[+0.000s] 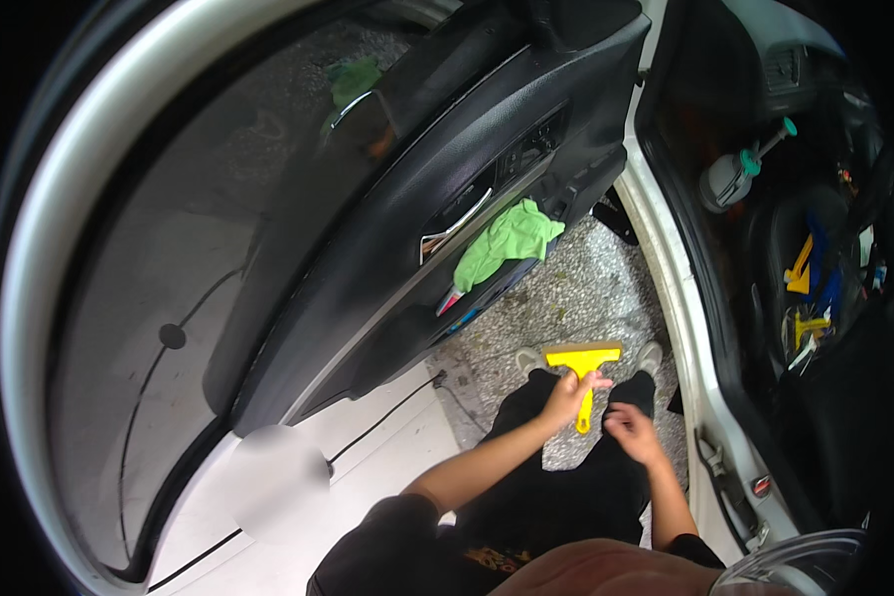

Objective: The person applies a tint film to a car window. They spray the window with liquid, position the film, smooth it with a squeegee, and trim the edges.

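My left hand (566,399) is wrapped around the upper handle of a yellow squeegee (583,356). Its wide blade points away from me and the handle end hangs toward me. Just right of the handle, my right hand (633,433) hovers apart from it, fingers loosely curled and a little spread, with nothing visible in them. Ahead to the left, a light green cloth (508,240) is draped over the inner side of the black car door (407,214). A red-tipped object (449,301) pokes out beneath the cloth.
The door stands open on the left. On the right, inside the car, are a spray bottle (730,181) with a teal nozzle, a yellow scraper (800,266) and other small tools on a dark seat. The pale door sill (677,288) borders the speckled floor (586,288).
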The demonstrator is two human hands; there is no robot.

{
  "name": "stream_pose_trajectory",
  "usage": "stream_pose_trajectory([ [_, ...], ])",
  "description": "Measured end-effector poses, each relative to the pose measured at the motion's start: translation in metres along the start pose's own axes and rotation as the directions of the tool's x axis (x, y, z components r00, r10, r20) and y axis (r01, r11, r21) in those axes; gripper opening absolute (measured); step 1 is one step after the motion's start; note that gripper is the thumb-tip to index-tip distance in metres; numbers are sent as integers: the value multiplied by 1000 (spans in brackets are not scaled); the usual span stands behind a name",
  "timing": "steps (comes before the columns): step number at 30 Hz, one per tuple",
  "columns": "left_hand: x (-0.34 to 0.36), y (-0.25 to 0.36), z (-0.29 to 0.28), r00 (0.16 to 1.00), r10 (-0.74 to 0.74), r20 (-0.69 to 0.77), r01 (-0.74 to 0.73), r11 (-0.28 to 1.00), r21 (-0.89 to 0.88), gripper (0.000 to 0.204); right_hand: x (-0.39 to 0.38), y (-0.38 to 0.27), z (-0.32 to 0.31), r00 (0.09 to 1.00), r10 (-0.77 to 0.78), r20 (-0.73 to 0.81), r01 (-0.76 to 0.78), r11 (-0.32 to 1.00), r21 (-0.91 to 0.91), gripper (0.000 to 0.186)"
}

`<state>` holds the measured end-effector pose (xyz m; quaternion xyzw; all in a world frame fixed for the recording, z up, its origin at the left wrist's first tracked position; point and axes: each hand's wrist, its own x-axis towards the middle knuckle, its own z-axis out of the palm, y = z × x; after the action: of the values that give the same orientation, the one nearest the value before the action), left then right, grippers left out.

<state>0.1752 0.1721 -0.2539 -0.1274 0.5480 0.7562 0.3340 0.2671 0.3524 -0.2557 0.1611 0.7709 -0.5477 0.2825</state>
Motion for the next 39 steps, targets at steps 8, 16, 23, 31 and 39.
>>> stream_pose_trajectory([
  [8,-7,-129,-20,973,-202,-110,227,925,303,53,17,2,8,913,356,201,-405,719,565,17],
  [16,-139,-288,-70,746,-548,-378,629,394,671,76,22,65,-106,930,279,-238,-232,950,207,18],
  [23,-140,-248,-75,771,-556,-312,472,169,865,47,17,109,-203,725,-230,-650,102,968,-229,24],
  [31,-144,-203,-102,709,-545,-447,594,121,795,38,20,145,-360,463,28,-886,-393,903,-177,37],
  [39,-106,-213,-19,692,-483,-536,719,395,572,26,125,160,-458,255,-236,-938,-709,614,-348,48],
])
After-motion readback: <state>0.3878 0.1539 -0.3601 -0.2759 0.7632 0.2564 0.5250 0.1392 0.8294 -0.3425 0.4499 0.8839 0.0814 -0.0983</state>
